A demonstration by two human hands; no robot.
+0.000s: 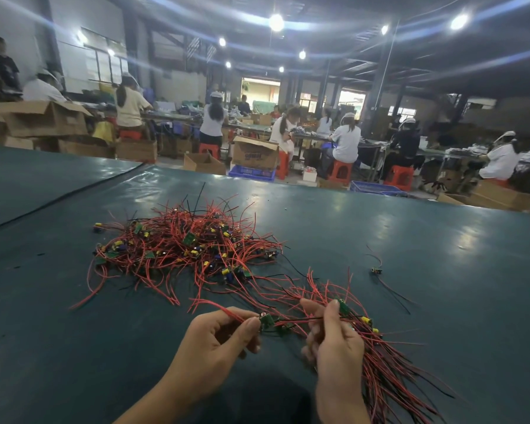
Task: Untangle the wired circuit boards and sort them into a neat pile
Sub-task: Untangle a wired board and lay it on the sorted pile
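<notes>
The left hand (218, 335) pinches a few red wires between thumb and forefinger, just behind a small green circuit board (266, 320). Its other fingers are curled under, and whether they touch anything is hidden. Just beside it, near the tabletop's near edge, the right hand (334, 341) is closed round a gathered bundle (389, 377) of wired boards, the thumb raised against a second green board (344, 306). A black wire (300, 319) runs between the two hands. The bundle's red and black leads fan toward the near right corner and are cut off by the frame's bottom edge. Its boards are mostly hidden behind the hand, with only a few yellow parts showing.

Toward the middle of the tabletop lies the tangled heap (184, 243), a mass of red wire dotted with green, yellow and blue; single boards are hard to tell apart there. A stray board (98, 227) sits just off its left side, and a lone wired board (377, 270) lies well apart to the right. The dark green cover (441, 234) is glossy, with a seam (58, 197) slanting toward the left edge.

Beyond the far edge, blurred, seated workers (346, 142) fill the hall among red stools (340, 172), cardboard boxes (254, 154) and blue crates (251, 174).
</notes>
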